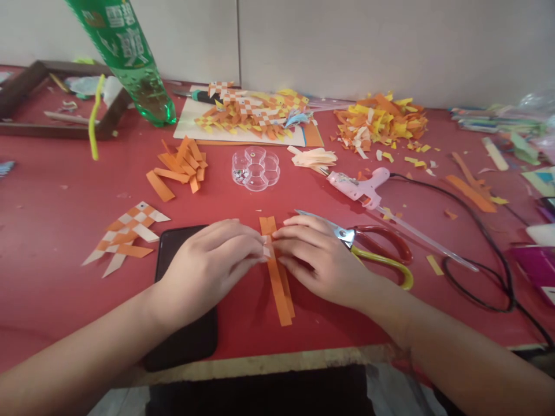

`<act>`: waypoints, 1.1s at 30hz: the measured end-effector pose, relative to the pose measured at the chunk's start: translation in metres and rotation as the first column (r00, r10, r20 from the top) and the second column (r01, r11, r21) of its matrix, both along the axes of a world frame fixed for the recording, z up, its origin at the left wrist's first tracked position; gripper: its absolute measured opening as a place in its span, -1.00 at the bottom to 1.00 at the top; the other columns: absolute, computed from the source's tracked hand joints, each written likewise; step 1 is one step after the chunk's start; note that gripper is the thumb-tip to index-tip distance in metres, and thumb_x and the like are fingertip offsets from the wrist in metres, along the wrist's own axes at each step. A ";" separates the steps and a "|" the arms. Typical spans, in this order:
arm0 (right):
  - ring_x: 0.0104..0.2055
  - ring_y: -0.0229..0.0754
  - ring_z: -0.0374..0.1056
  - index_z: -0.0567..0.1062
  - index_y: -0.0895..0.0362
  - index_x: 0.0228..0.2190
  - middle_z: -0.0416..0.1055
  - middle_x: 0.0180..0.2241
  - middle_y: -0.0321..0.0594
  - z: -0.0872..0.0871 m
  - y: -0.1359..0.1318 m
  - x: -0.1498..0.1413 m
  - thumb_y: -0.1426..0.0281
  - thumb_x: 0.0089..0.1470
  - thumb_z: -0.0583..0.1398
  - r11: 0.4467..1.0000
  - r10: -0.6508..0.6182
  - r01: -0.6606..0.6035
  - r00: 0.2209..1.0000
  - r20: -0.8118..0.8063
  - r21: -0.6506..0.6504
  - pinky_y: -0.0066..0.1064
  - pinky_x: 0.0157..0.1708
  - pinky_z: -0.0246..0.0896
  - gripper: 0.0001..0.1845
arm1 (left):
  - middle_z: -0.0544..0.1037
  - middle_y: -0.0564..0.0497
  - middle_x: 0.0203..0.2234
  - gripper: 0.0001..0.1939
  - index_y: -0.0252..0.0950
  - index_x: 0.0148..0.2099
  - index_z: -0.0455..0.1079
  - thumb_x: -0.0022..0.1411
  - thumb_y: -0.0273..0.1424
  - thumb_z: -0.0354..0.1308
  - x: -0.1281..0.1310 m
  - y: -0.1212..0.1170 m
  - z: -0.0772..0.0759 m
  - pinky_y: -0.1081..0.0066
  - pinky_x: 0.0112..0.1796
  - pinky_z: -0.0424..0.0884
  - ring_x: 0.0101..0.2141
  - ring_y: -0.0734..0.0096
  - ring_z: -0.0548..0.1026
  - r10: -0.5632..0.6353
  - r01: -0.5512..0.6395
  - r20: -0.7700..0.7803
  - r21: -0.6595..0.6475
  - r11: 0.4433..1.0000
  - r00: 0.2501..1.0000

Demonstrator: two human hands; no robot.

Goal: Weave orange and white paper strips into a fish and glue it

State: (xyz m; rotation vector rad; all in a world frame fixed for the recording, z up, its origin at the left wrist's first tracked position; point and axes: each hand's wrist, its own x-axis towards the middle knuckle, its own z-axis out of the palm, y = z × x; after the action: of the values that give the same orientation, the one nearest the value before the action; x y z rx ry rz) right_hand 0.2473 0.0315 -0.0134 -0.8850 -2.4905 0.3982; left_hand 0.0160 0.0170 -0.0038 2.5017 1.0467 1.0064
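Note:
Orange paper strips (281,297) lie lengthwise in front of me, crossed by a pale paper strip (266,247). My left hand (217,254) has its fingers pressed together on the pale strip's left side. From the right, my right hand (314,254) pinches the strips where they cross; its thumb is hidden. Scissors (347,236) with one red and one yellow handle rest partly behind my right hand. A black phone (186,341) lies beneath my left wrist. To the left is a woven orange and white paper fish (130,231).
Loose orange strips (184,164), a clear flower-shaped tray (255,169) and pale strips (313,157) lie farther back. A pink glue gun (359,188) trails its black cord rightward. A green bottle (134,63) stands behind, near woven fish (255,110) and paper scraps (381,121).

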 end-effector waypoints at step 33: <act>0.10 -0.05 0.24 0.52 0.13 -0.14 0.49 -0.05 -0.17 0.002 -0.002 0.002 0.48 0.20 0.14 1.000 -0.012 0.013 0.999 0.048 -0.022 -0.07 0.16 0.13 -0.78 | 0.60 -0.16 -0.19 -0.74 -0.38 -0.14 0.51 0.35 -0.31 0.09 0.003 -0.004 -0.004 0.05 0.01 0.49 -0.17 0.13 0.57 -0.117 0.142 -0.334 0.053 0.988 0.935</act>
State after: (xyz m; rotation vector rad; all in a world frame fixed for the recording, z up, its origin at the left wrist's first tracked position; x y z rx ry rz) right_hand 0.2489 0.0297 -0.0115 -0.9292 -2.5272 0.4056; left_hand 0.0190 0.0129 -0.0075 2.8276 0.9250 0.6117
